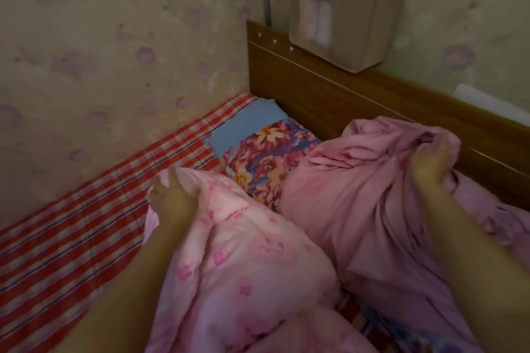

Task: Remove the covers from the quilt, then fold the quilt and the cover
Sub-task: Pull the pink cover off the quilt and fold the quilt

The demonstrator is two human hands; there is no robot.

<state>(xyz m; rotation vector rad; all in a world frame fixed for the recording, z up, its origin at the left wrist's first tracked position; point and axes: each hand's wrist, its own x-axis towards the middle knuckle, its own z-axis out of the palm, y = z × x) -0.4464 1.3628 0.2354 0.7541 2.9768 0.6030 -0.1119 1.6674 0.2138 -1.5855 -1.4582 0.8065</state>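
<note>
Quilt (246, 261), pale pink with flower print, lay bunched on the red checked sheet (86, 209); left hand (172, 198) gripped its upper edge. Right hand (430, 166) clutched a fistful of the plain pink cover (358, 209), heaped beside the quilt near the wooden headboard (329, 89).

The bed (344, 100) bears a checked sheet (71, 223), floral pillow (266, 157), pink quilt (243, 252) and cover (358, 195).

Floral pillow (266, 157), hanging bag (348, 20)
</note>
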